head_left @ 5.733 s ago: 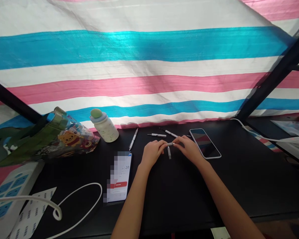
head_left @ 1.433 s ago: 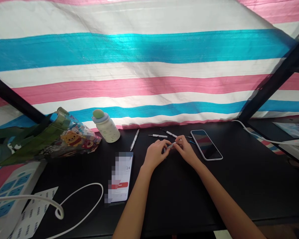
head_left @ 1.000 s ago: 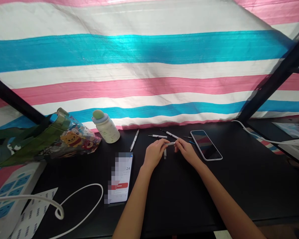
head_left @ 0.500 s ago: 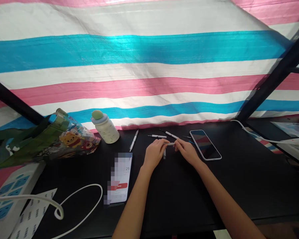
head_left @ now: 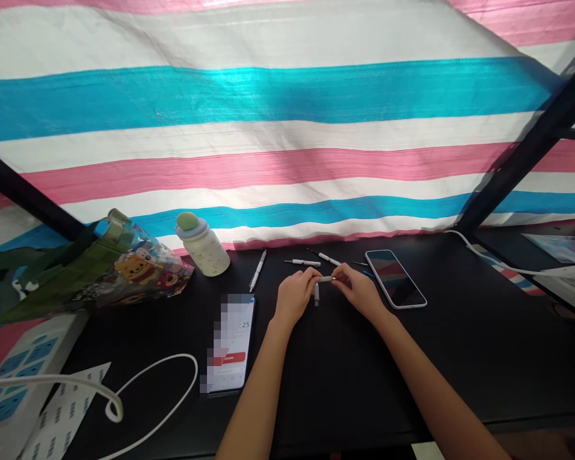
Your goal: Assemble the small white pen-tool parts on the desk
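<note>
A short white pen part (head_left: 325, 278) spans the gap between my two hands above the black table. My left hand (head_left: 296, 295) pinches its left end. At its right end, the fingertips of my right hand (head_left: 357, 289) are closed on a small dark tip. Just below the held part lies a grey-white pen piece (head_left: 317, 295). Behind my hands rest a white pen piece with a thin tip (head_left: 305, 262) and another slanted white one (head_left: 329, 259). A whole white pen (head_left: 257, 271) lies farther left.
A phone with a lit screen (head_left: 234, 345) lies left of my left forearm, a dark-screened phone (head_left: 395, 279) right of my right hand. A bottle (head_left: 204, 246), a green bag (head_left: 110, 268), a white cable (head_left: 191, 390) and a power strip (head_left: 23, 370) fill the left side.
My right hand has shifted slightly right, and more of the white part now shows between my hands. The objects on the table stay in place.
</note>
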The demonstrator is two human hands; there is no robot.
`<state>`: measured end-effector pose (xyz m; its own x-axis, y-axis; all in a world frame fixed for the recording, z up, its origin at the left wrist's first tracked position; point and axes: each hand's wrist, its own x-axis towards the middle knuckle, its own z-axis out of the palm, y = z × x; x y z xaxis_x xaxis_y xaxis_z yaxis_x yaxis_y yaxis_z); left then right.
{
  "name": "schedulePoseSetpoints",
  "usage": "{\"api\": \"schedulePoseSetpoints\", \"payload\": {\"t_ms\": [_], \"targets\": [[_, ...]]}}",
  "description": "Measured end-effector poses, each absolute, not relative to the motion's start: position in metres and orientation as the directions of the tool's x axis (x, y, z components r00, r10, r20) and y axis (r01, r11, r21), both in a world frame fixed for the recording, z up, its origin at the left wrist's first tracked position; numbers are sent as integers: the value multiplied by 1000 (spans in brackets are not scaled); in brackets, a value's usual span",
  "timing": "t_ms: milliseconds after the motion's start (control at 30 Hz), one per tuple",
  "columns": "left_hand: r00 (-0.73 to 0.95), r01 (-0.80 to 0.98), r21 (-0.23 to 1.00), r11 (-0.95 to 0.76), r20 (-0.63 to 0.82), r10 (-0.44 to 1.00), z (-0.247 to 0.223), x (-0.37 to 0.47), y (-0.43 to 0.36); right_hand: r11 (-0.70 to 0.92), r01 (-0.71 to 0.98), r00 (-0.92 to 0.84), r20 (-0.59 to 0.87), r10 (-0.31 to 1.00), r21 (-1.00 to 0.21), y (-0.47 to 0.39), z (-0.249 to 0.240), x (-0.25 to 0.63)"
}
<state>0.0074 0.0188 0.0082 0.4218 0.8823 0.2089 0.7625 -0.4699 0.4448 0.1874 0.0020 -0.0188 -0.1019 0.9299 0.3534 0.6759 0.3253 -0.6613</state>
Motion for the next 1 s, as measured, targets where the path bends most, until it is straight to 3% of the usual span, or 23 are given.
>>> {"api": "schedulePoseSetpoints", "payload": {"t_ms": [300, 733, 1000], "targets": [[405, 816, 356, -456, 212, 890, 4, 5, 21, 337, 683, -105, 370, 923, -648, 1, -17, 186], [351, 829, 393, -399, 192, 917, 6, 6, 20, 396, 714, -207, 366, 907, -578, 0, -17, 187], [289, 877, 339, -339, 190, 938, 4, 6, 19, 408, 713, -212, 379, 901, -570, 0, -16, 187]]}}
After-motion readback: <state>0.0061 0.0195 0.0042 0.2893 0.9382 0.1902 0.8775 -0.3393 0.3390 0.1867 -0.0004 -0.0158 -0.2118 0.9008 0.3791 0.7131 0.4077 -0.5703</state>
